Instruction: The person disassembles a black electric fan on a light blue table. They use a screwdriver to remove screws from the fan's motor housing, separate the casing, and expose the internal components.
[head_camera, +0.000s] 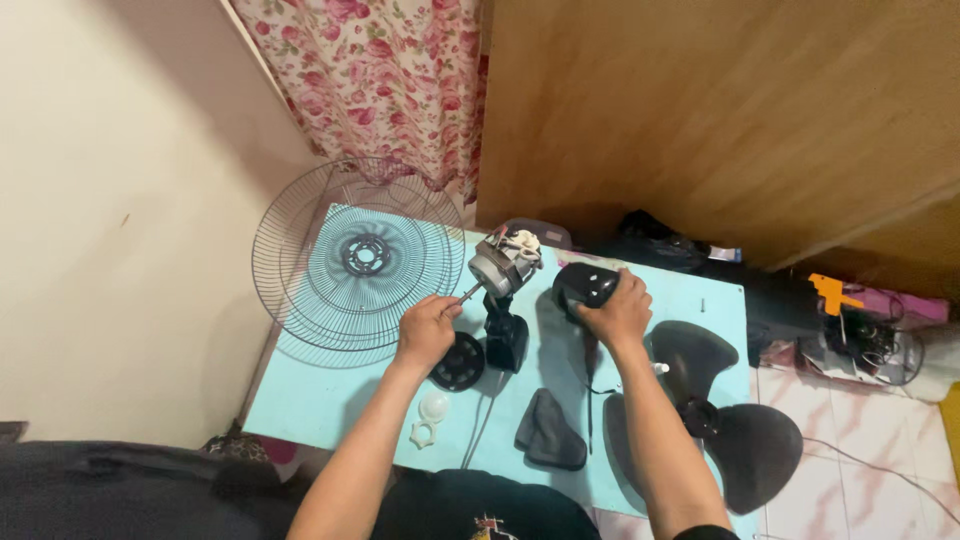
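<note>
Nearest to us, our own two forearms run up from the bottom edge, and from there we take the scene from big to small. Biggest is the light blue table, with the round wire fan guard lying flat on its far left corner and hanging over the edge. On the right lies the dark fan blade, lobes spread, well apart from the work. Then the centre: the bare fan motor sits on its black neck stand, and its thin metal shaft pokes out toward us and to the left, so the long axis slants from far right down to near left. Our left hand is right at that shaft's tip, fingers pinched around it, the closer hand to it. Our right hand is clamped over a black rear housing, just right of the motor. Smaller now: a black round cap under the left wrist, a dark cover piece, and two small white plastic fittings near the front edge.
</note>
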